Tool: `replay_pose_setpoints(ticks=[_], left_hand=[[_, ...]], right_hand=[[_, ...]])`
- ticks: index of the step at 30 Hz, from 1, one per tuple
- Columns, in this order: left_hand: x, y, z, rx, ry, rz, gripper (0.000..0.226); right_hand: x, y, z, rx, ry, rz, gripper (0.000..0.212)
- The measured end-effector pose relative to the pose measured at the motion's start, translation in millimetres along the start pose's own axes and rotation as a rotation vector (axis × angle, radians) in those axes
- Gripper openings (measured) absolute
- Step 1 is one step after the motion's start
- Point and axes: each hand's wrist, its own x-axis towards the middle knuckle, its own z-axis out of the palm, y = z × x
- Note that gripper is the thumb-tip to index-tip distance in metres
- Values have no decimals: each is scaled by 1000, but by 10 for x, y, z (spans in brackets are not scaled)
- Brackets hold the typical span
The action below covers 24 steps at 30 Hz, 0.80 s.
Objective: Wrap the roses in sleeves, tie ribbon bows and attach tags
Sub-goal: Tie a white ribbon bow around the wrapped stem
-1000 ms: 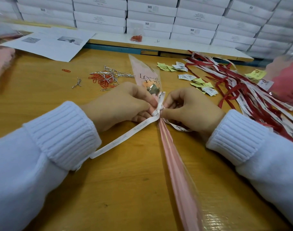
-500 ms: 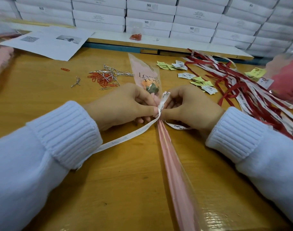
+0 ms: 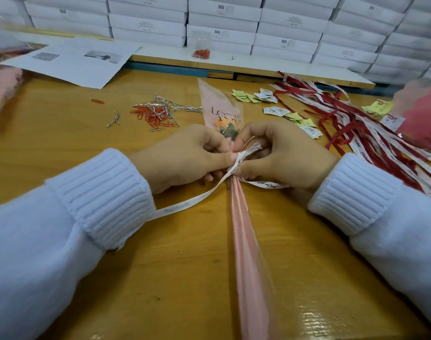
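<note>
- Ribbon-tying is the step in hand: a white printed ribbon (image 3: 185, 204) is wound round the narrow neck of the pink sleeve (image 3: 248, 253), and no finished bow shows yet.
- The sleeve lies on the tabletop (image 3: 62, 148), running from the near edge toward the far edge. The rose (image 3: 228, 128) sits inside its wide end, just beyond the knuckles.
- The left hand (image 3: 182, 158) has its fingers curled, thumb and forefinger pinching the ribbon where it crosses the sleeve. The ribbon's long tail trails toward the near left corner and passes under the left cuff.
- The right hand (image 3: 283, 155) is likewise curled, pinching the short upturned end of the ribbon. Another short tail lies on the wood beneath its palm.
- Both wrists sit low over the tabletop, knuckles facing each other, fingertips nearly meeting above the sleeve.
- Next, as I judge it, a loop must be formed and drawn through with the crossing pinched firm, or the wrap may slacken.
- A tag comes after that: the paper tags (image 3: 275, 110) lie toward the far edge, right of the sleeve, beside the spare ribbons (image 3: 356, 128).
</note>
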Motion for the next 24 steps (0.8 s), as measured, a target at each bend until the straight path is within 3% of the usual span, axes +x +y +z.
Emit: replay_pose_setpoints(ticks=[6,13,19,24], left_hand=[[23,-26,-6,36,15,-4,22],[32,-48,-29,19,2,15,18],[33,-38,-35,51,11,1,19],[30,-26,-26,48,21,31,18]], right_hand=[[-28,5,-65,312,-98,97,11],[-12,44,-50,376,-93,127,8],[-5,57,-46,166,-66,48,17],[5,36,1,-54,-17,-14,7]])
